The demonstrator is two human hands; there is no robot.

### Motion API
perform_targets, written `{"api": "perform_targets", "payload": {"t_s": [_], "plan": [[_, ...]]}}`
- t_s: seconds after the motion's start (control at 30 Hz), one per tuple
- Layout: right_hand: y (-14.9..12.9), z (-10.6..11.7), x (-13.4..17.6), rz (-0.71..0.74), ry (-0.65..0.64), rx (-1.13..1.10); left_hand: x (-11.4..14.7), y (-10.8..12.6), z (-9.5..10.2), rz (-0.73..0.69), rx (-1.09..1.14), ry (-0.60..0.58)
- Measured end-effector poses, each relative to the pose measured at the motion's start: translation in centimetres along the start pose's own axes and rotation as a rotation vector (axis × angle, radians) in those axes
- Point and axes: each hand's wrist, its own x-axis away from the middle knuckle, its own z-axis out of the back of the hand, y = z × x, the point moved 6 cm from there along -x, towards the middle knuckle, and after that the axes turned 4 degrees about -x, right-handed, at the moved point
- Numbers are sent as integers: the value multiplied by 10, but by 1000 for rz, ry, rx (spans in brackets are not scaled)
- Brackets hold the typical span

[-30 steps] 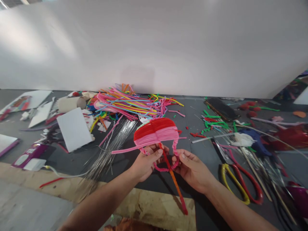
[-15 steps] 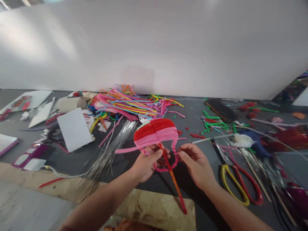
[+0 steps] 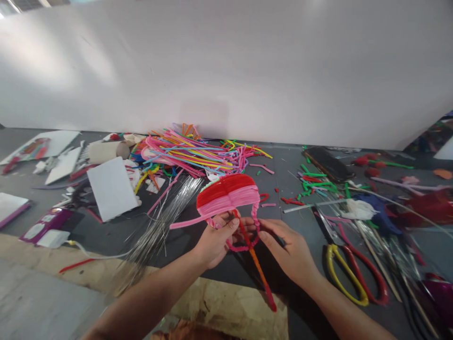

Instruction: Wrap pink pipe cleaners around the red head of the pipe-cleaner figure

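Observation:
A pipe cleaner craft (image 3: 228, 194) is held up in front of me, with a red band over a pink band. A twisted pink loop (image 3: 255, 212) hangs under the bands. An orange-and-red wrapped stem (image 3: 257, 265) slants down to the right through it. My left hand (image 3: 214, 243) is closed on the craft, its thumb against the top of the stem. Beside it, a loose pink pipe cleaner end (image 3: 186, 223) sticks out to the left. My right hand (image 3: 288, 250) pinches the loop's right side between thumb and fingers.
Behind the craft lies a pile of coloured pipe cleaners (image 3: 198, 153). Thin metal wires (image 3: 166, 222) spread to its left, near a white card (image 3: 111, 189). Scissors (image 3: 348, 269) with yellow and red handles, green scraps (image 3: 307, 182) and a dark phone (image 3: 327, 163) lie right.
My right hand has moved slightly left, and its fingers now close on the twisted loop's right side. My left hand keeps its hold. The view has shifted slightly.

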Motion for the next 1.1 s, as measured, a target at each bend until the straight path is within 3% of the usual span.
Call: {"api": "perform_targets", "payload": {"t_s": [0.1, 0.3, 0.43, 0.53, 0.63, 0.73, 0.8, 0.87, 0.97, 1.1], "plan": [[5, -10, 2, -166, -72, -187, 0, 0, 0, -13, -57, 4], [20, -17, 9, -455, -66, -416, 1, 0, -1, -26, -158, 4], [22, -21, 10, -493, -59, -549, 0, -2, 0, -22, -169, -5], [21, -21, 7, -464, -106, -508, -1, 0, 2, -13, -158, -8], [22, -8, 0, -377, -140, -310, 0, 2, 6, 48, -117, -39], [19, 23, -8, -220, 64, -68, 2, -2, 5, 156, -112, -98], [6, 42, -11, -17, 242, 98, 3, -7, 4, 202, -155, -127], [-14, 45, -8, 255, 298, 270, 5, -14, 2, 223, -223, -155], [-33, 25, -1, 533, 168, 490, 6, -26, -3, 260, -306, -215], [-35, 1, 5, 600, 31, 623, 8, -34, -12, 229, -365, -326]]}}
